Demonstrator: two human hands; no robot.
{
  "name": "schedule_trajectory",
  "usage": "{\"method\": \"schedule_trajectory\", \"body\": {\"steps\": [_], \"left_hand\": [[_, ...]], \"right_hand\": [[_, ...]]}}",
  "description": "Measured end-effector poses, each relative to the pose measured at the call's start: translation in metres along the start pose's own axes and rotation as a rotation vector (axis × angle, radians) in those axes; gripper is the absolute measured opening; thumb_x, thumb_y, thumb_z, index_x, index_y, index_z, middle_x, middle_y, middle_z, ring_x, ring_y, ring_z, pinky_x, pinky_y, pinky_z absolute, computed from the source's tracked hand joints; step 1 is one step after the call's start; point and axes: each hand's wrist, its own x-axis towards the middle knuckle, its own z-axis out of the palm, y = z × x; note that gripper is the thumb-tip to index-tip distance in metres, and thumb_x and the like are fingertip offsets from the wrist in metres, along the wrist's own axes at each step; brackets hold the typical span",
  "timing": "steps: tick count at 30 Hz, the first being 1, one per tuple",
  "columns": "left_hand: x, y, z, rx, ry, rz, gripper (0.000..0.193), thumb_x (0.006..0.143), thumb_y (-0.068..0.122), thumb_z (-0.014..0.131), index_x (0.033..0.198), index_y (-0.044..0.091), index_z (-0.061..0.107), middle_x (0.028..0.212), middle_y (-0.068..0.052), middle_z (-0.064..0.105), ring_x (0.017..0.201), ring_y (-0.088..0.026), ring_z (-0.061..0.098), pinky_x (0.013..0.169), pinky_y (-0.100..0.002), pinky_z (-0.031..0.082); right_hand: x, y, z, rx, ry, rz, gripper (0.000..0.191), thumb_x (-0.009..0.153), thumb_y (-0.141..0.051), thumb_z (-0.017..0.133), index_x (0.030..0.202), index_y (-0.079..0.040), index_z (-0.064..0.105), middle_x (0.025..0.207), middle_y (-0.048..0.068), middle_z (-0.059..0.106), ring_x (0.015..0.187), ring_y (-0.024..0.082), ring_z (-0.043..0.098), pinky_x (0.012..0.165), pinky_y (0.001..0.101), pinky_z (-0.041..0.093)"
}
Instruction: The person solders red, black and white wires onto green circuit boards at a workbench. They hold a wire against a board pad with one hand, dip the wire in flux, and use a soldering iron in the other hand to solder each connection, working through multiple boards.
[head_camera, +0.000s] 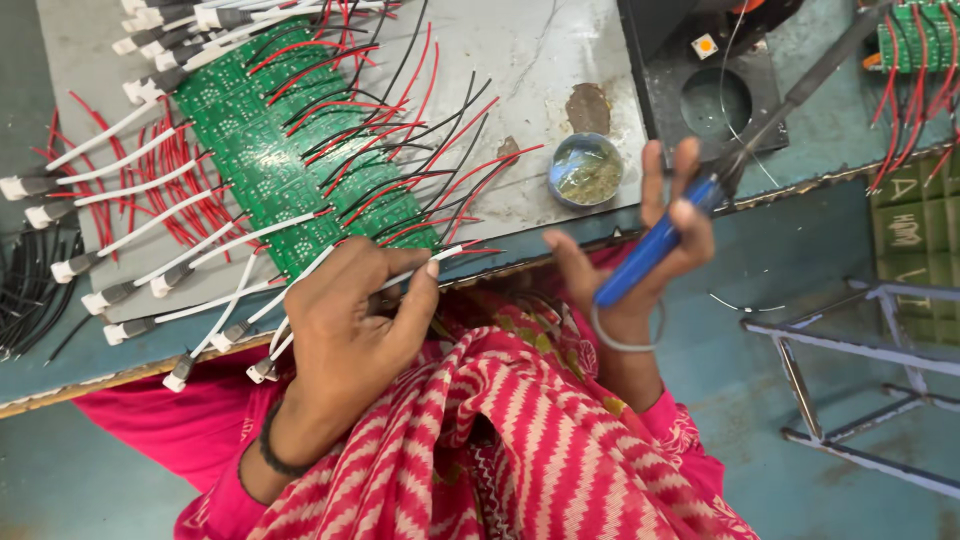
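Nearest me, the left hand (345, 320) pinches a thin white cable (300, 285) at the bench edge — limp, light stuff, best held near its plug. The right hand (640, 255) is closed round a blue-handled soldering iron (700, 195) (grip the handle only). Beyond lies the green circuit board (265, 150), stiff but fragile.

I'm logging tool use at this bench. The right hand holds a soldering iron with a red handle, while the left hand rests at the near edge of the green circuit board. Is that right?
Not quite: the head view shows the handle of the soldering iron in the right hand is blue, not red. The rest stands: the left hand rests at the near edge of the green circuit board.
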Motion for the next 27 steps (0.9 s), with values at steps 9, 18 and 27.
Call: {"method": "schedule_trajectory", "body": {"steps": [9,18,27], "left_hand": [[0.027,0.016,0.01,0.077,-0.069,0.118,0.01,0.092,0.011,0.077,0.099,0.005,0.072,0.088,-0.01,0.059,0.075,-0.028,0.064,0.067,-0.039,0.05],[0.049,0.026,0.03,0.355,-0.237,0.246,0.017,0.089,0.021,0.076,0.089,0.008,0.066,0.091,-0.011,0.058,0.069,-0.031,0.064,0.061,-0.045,0.05],[0.054,0.025,0.032,0.427,-0.266,0.312,0.015,0.078,0.016,0.071,0.086,0.005,0.065,0.09,-0.013,0.06,0.07,-0.031,0.066,0.059,-0.043,0.051]], "right_hand": [[0.011,0.015,0.0,0.023,-0.113,0.087,0.1,0.091,-0.005,0.097,0.151,-0.017,0.018,0.171,0.024,0.008,0.149,0.031,0.045,0.122,0.0382,0.054],[-0.007,-0.002,0.009,0.313,-0.08,0.083,0.099,0.09,0.008,0.089,0.149,-0.036,0.024,0.174,0.013,0.006,0.136,0.027,0.057,0.112,0.0377,0.062],[-0.008,-0.014,0.009,0.435,-0.097,0.078,0.11,0.079,0.006,0.093,0.151,-0.041,0.026,0.175,0.007,0.012,0.134,0.025,0.057,0.108,0.0405,0.063]]}}
